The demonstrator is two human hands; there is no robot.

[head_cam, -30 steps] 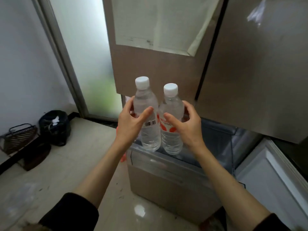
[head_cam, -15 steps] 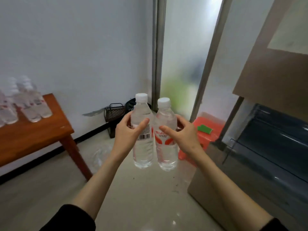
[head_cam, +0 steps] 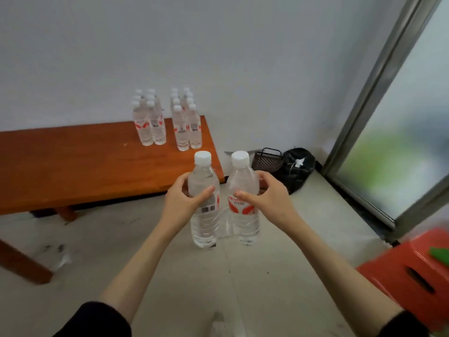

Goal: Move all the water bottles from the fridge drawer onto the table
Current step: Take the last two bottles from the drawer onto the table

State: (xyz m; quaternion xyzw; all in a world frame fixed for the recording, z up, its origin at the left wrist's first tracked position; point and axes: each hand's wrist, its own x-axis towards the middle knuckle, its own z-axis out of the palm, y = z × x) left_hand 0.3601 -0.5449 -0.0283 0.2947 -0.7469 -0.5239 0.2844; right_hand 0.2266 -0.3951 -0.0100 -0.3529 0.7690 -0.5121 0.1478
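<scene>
I carry two clear water bottles with white caps, upright and side by side over the floor. My left hand (head_cam: pixel 181 203) grips the left bottle (head_cam: pixel 204 224), which shows a barcode. My right hand (head_cam: pixel 269 203) grips the right bottle (head_cam: pixel 244 222), which has a red and white label. Ahead to the left stands the brown wooden table (head_cam: pixel 85 166). Near its right end stand two groups of several bottles, one group (head_cam: pixel 149 125) left of the other group (head_cam: pixel 185 127). The fridge drawer is out of view.
A dark basket (head_cam: pixel 267 160) and a black bag (head_cam: pixel 295 169) sit on the floor against the wall, right of the table. A frosted glass door with a metal frame (head_cam: pixel 379 93) fills the right side. A red plastic stool (head_cam: pixel 413 276) stands at lower right.
I have turned left, away from the fridge. The open drawer has left the view and the table with its bottles now lies ahead. Both hands still hold their bottles.
</scene>
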